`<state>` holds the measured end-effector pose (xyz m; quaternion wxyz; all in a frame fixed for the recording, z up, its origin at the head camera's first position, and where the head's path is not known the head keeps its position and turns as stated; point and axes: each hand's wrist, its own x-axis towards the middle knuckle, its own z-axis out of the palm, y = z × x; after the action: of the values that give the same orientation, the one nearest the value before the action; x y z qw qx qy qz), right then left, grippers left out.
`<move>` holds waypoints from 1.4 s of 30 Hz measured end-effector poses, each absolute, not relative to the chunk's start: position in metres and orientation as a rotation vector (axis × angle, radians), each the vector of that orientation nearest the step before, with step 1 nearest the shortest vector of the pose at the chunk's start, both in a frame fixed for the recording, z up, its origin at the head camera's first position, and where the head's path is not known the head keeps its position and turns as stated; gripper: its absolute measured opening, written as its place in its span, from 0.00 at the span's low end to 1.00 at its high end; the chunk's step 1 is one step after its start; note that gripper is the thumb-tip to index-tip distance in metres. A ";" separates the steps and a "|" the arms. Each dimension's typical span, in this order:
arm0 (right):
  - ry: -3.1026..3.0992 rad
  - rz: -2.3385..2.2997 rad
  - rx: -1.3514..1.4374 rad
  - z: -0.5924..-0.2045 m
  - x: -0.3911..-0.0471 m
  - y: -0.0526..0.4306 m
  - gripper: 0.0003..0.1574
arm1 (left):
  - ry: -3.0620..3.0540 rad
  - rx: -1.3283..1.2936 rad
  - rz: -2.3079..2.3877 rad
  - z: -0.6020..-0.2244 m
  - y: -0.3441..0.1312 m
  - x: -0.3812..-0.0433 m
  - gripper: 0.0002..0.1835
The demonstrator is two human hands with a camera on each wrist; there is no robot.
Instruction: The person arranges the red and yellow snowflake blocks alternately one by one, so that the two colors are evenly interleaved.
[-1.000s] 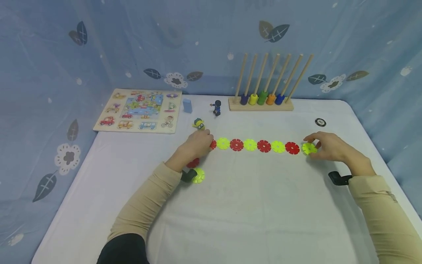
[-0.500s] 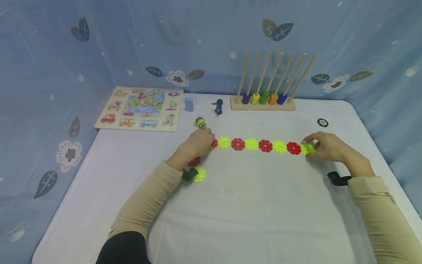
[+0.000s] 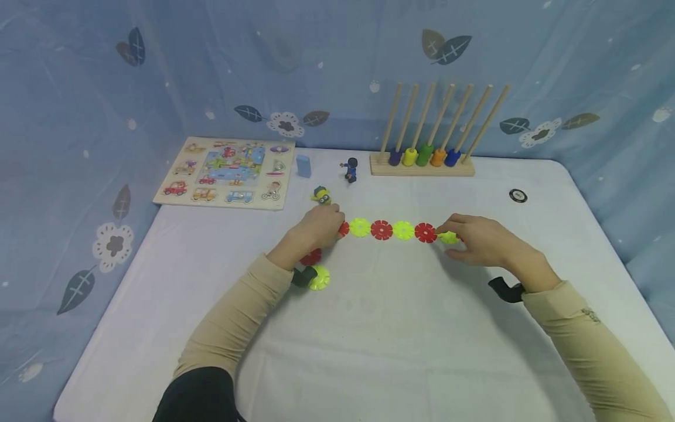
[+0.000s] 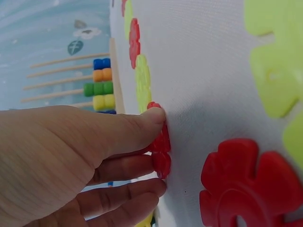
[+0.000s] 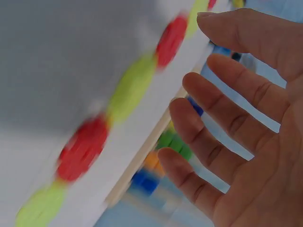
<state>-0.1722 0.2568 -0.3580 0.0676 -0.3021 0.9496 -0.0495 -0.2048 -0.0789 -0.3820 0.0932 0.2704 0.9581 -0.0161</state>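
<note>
Red and yellow-green flower-shaped plastic discs form a row across the table, among them a yellow disc (image 3: 360, 227) and a red disc (image 3: 425, 232). At the row's left end my left hand (image 3: 319, 227) pinches a red flower disc (image 4: 162, 142) between thumb and fingers. By the left wrist lie another red disc (image 3: 311, 257) and a yellow disc (image 3: 319, 278). My right hand (image 3: 477, 241) hovers over the row's right part, its fingers spread and holding nothing. It hides the right-end discs in the head view; the right wrist view shows an end yellow disc (image 5: 40, 208).
Behind the row stand a wooden peg rack (image 3: 422, 168) with coloured beads, a small dark-blue figure (image 3: 350, 170), a blue block (image 3: 303, 166) and a yellow figure (image 3: 321, 195). A picture puzzle board (image 3: 227, 173) lies back left, a black round disc (image 3: 518, 195) at right.
My right hand brought the end yellow disc against the neighbouring red one, then let go and moved left over the row. The left hand has stayed in place.
</note>
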 end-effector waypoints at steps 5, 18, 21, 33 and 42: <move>2.793 -0.131 -1.121 -0.361 -0.167 0.220 0.25 | 2.842 0.799 -0.035 -0.382 -0.079 -0.205 0.16; 2.560 -0.125 -1.423 -0.374 -0.161 0.146 0.27 | 2.825 0.786 0.033 -0.382 -0.082 -0.207 0.17; 2.498 -0.060 -1.513 -0.376 -0.161 0.131 0.27 | 2.826 0.784 0.020 -0.381 -0.082 -0.207 0.17; 2.417 0.220 -1.622 -0.378 -0.159 0.079 0.37 | 2.818 0.766 0.015 -0.380 -0.083 -0.207 0.17; 2.373 0.189 -1.479 -0.371 -0.158 0.084 0.39 | 2.810 0.786 -0.010 -0.381 -0.082 -0.207 0.17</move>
<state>-0.1576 0.0835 -0.3710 0.1689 -0.5201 0.8346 0.0663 -0.2072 -0.0821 -0.3807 0.1115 0.2675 0.9571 -0.0034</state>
